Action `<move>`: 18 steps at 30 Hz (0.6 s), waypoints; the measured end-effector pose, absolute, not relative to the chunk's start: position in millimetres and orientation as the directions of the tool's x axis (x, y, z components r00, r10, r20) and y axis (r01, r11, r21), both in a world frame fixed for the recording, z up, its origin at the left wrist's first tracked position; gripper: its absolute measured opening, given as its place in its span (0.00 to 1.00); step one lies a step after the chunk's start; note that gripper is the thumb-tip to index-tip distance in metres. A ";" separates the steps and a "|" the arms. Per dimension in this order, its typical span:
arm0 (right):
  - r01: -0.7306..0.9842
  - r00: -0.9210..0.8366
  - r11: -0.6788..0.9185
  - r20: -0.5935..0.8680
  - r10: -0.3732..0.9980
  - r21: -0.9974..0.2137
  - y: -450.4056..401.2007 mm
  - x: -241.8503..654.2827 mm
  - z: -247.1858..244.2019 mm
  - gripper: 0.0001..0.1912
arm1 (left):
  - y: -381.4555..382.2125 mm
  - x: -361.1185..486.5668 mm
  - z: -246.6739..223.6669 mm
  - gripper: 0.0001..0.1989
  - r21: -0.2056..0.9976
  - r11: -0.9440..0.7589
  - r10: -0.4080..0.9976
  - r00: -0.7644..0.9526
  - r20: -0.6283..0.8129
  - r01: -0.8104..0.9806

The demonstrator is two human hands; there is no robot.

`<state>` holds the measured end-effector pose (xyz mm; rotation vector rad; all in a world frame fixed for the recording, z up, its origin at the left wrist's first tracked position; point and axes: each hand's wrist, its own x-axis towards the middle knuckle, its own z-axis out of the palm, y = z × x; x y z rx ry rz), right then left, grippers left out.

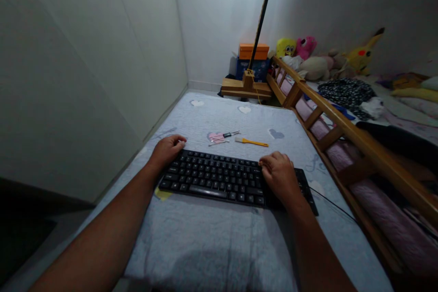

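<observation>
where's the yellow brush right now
In the head view, the yellow brush lies slightly right of centre, just beyond the keyboard and right of the thin sticks.

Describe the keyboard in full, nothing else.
The keyboard is long and black, seemingly plastic, with pale-marked keys and a wide space bar on the near side. It lies keys up on the pale blue cloth, its right end angled nearer the person. The left hand is at its far left corner; the right hand covers some right-side keys. A thin dark cable shows beyond its right end.
</observation>
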<state>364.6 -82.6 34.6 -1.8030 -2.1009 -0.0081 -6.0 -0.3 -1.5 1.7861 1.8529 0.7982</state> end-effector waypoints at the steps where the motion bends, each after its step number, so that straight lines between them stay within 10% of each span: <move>1: 0.938 -0.148 0.228 0.292 0.945 -0.261 -82.5 359.8 33.2 0.11 | -0.3 -6.0 -1.4 0.22 0.675 -0.005 0.995 -0.066 0.080 0.738; 18: 0.876 -0.370 0.427 0.255 0.893 -0.226 -81.9 310.9 28.6 0.09 | -0.2 -5.2 0.3 0.21 0.678 -0.020 0.995 -0.053 0.087 0.734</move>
